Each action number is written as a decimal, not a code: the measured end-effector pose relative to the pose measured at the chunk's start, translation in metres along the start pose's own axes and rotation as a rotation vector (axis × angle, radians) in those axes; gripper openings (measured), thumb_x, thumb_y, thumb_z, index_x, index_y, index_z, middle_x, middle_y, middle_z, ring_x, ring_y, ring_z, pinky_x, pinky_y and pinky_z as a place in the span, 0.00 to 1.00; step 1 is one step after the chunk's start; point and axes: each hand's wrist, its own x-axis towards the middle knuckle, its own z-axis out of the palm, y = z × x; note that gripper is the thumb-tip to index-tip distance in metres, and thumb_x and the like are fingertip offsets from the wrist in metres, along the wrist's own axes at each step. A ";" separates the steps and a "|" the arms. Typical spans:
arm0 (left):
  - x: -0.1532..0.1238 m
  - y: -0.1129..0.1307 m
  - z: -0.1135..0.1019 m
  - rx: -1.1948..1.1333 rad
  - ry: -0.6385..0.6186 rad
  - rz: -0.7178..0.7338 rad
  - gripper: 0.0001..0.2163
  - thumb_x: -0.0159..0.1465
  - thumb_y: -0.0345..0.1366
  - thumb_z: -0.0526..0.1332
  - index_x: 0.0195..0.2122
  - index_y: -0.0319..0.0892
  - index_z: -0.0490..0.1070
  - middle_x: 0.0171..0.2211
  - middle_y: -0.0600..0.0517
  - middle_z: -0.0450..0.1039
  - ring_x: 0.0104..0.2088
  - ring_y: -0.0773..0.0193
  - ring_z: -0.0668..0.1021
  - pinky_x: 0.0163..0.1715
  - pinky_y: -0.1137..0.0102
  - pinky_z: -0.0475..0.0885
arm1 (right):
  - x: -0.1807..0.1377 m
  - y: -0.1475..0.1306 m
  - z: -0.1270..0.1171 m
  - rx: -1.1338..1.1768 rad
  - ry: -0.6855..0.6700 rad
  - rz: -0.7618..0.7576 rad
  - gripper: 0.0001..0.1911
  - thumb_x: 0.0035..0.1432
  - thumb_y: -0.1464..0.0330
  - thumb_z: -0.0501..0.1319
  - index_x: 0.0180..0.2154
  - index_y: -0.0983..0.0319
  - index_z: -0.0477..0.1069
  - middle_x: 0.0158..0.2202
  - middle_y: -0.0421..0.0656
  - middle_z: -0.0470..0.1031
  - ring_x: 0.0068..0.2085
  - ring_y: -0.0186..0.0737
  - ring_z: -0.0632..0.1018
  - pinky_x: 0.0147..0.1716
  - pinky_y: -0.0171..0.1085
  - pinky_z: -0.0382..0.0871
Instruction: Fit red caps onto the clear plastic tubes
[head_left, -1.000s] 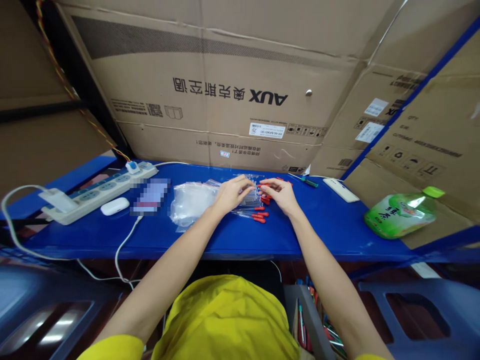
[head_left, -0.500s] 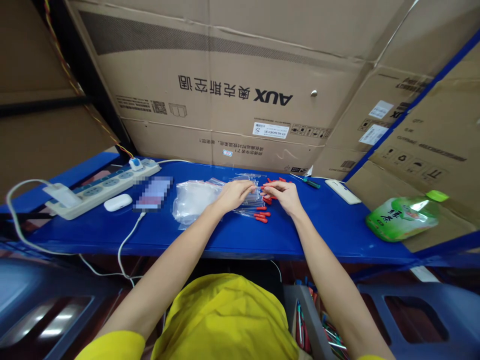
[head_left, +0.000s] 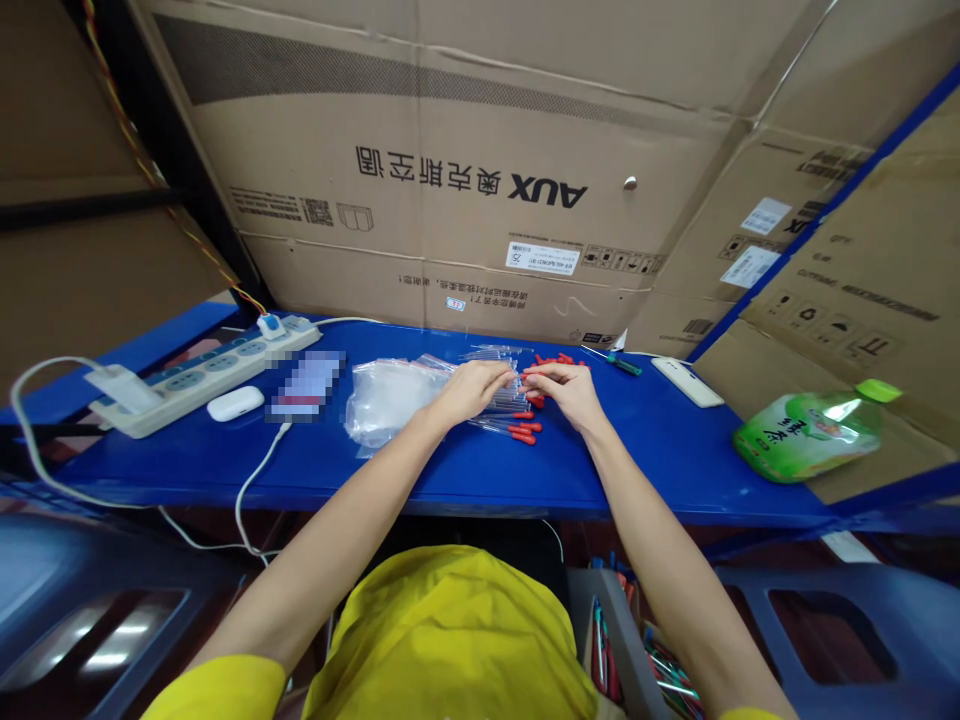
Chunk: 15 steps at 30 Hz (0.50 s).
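Over the middle of the blue tabletop my two hands almost meet, fingertips pinched. My left hand (head_left: 480,388) is closed on a thin clear glass dropper tube, mostly hidden by the fingers. My right hand (head_left: 566,390) pinches a small red rubber bulb at the tube's end, partly covered by the fingertips. Beneath and between them lies a row of glass tubes (head_left: 506,400). Loose red bulbs (head_left: 555,360) are heaped behind my right hand. Nearer me lie several droppers with red bulbs (head_left: 525,430) fitted. Clear plastic bags (head_left: 394,400) rest left of my left hand.
A green-handled screwdriver (head_left: 626,366) and a white flat device (head_left: 686,382) lie to the right, before a green drink bottle (head_left: 810,435). On the left are a power strip (head_left: 217,375), a white case (head_left: 235,403) and a phone (head_left: 306,385) on a cable. Cardboard (head_left: 465,120) walls the back.
My hands stay nearly in place, still pinched together over the tubes, with only slight finger movement. The view has shifted a little.
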 end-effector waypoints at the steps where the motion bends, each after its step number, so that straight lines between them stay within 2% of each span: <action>1: 0.000 0.000 0.000 -0.004 -0.001 -0.001 0.20 0.79 0.44 0.48 0.35 0.42 0.73 0.31 0.50 0.75 0.32 0.61 0.76 0.34 0.70 0.64 | 0.000 0.000 0.000 -0.002 0.000 -0.002 0.22 0.44 0.52 0.79 0.36 0.60 0.86 0.30 0.45 0.85 0.35 0.51 0.87 0.40 0.48 0.85; 11: 0.001 0.000 0.001 -0.038 -0.007 0.004 0.20 0.79 0.44 0.48 0.35 0.42 0.73 0.32 0.49 0.77 0.33 0.61 0.76 0.36 0.69 0.66 | -0.001 -0.001 0.002 -0.022 -0.014 -0.007 0.22 0.45 0.50 0.78 0.36 0.59 0.85 0.31 0.44 0.85 0.34 0.50 0.86 0.40 0.48 0.85; 15: 0.002 0.004 0.001 -0.024 -0.009 0.004 0.20 0.79 0.44 0.48 0.37 0.42 0.75 0.35 0.48 0.79 0.36 0.60 0.78 0.37 0.69 0.67 | 0.001 -0.001 -0.002 -0.089 -0.032 -0.042 0.21 0.47 0.51 0.77 0.36 0.59 0.84 0.32 0.44 0.85 0.34 0.47 0.85 0.38 0.45 0.83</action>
